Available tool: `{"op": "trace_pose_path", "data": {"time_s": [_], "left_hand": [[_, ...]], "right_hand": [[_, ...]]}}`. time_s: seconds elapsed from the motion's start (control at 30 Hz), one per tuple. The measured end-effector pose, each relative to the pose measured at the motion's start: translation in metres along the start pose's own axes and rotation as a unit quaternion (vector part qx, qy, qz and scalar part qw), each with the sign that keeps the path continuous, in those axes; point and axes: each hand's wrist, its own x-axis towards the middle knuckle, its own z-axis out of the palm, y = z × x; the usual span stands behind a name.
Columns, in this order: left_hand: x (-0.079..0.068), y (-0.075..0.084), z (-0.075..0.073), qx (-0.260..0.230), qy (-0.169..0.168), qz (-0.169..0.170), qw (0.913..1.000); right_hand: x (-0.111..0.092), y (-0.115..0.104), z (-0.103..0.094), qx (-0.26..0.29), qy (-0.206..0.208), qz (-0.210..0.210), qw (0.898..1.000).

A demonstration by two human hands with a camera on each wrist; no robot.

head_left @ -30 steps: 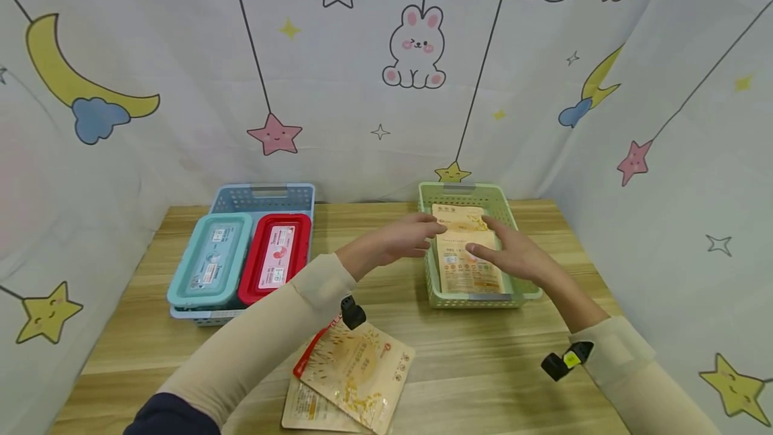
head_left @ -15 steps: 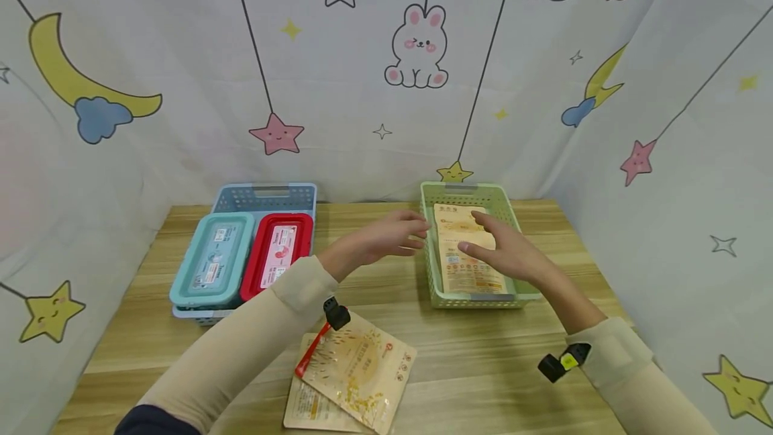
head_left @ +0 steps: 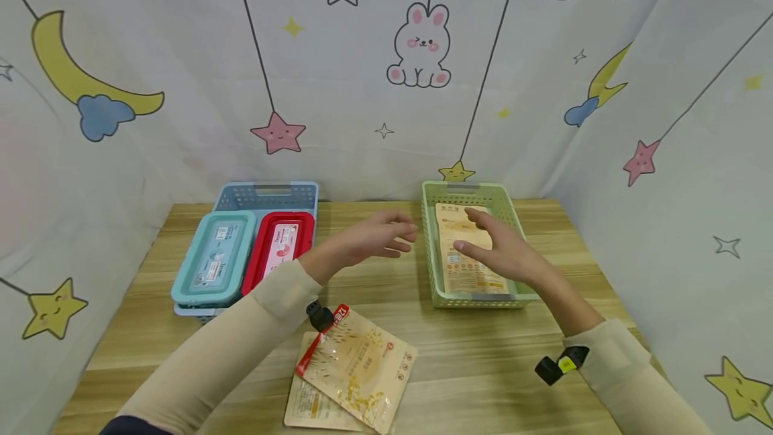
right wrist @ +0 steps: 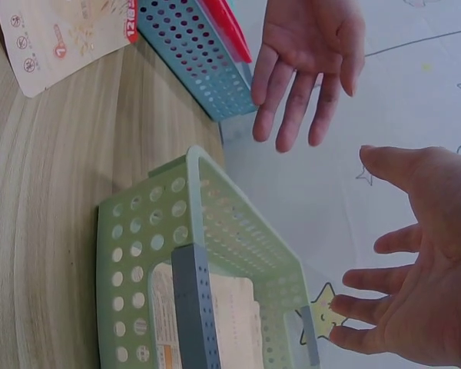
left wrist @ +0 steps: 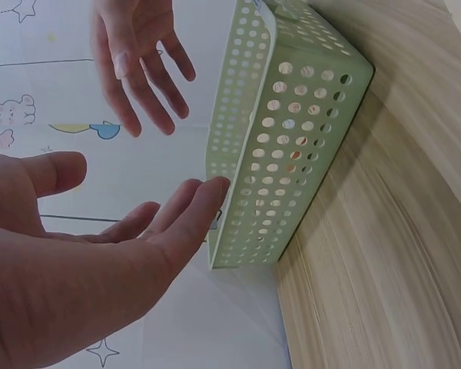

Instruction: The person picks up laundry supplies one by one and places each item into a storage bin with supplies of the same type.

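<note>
My left hand (head_left: 374, 237) hovers left of the light green basket (head_left: 431, 280), fingers relaxed and holding nothing. Above that basket's right part is my right hand (head_left: 504, 250), thumb and fingers spread apart, with nothing between them. Inside the basket lie beige printed food pouches (head_left: 471, 274), partly covered by the right hand in the head view. The right wrist view shows both palms, the left one (right wrist: 311, 38) and the right one (right wrist: 430, 269), above the basket's rim. Through the basket's holes (left wrist: 292, 154) the pouches show in the left wrist view.
A blue basket (head_left: 266, 193) at the left holds a teal-lidded box (head_left: 214, 257) and a red-lidded box (head_left: 280, 247). Near the front of the wooden table (head_left: 483, 368), a beige pouch with a red strip (head_left: 362, 368) overlaps another pouch (head_left: 314, 408). A patterned cloth (head_left: 338, 72) hangs behind.
My left hand has drawn back leftward from the green basket, and the right hand has shifted slightly left. The front pouch in that basket has settled flatter.
</note>
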Motion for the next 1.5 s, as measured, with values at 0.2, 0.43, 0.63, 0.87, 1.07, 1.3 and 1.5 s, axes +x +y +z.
{"op": "trace_pose_path", "data": {"time_s": [0.2,0.43,0.63,0.87,1.07,1.3,1.5], "left_hand": [[-0.009,-0.001,-0.007,0.038,-0.019,0.002,0.9991],[-0.012,-0.009,-0.011,0.065,-0.030,-0.023,0.9971],[-0.010,-0.021,-0.010,0.132,-0.042,-0.027,0.9900],[-0.008,-0.030,-0.007,0.229,-0.078,-0.004,0.9703],[-0.008,-0.040,-0.004,0.340,-0.110,0.013,0.9340],[-0.008,-0.052,0.000,0.369,-0.147,0.009,0.9177],[-0.008,-0.061,0.009,0.390,-0.164,-0.004,0.9059]], "right_hand": [[0.000,-0.008,0.003,-0.015,0.012,-0.024,1.000],[-0.003,-0.017,0.006,-0.015,0.032,-0.054,0.998],[-0.007,-0.029,0.010,-0.008,0.055,-0.084,0.995],[-0.012,-0.041,0.018,0.001,0.062,-0.106,0.992],[-0.016,-0.048,0.028,0.011,0.056,-0.137,0.989],[-0.025,-0.053,0.042,0.032,0.053,-0.158,0.986],[-0.031,-0.057,0.054,0.061,0.038,-0.154,0.985]]}}
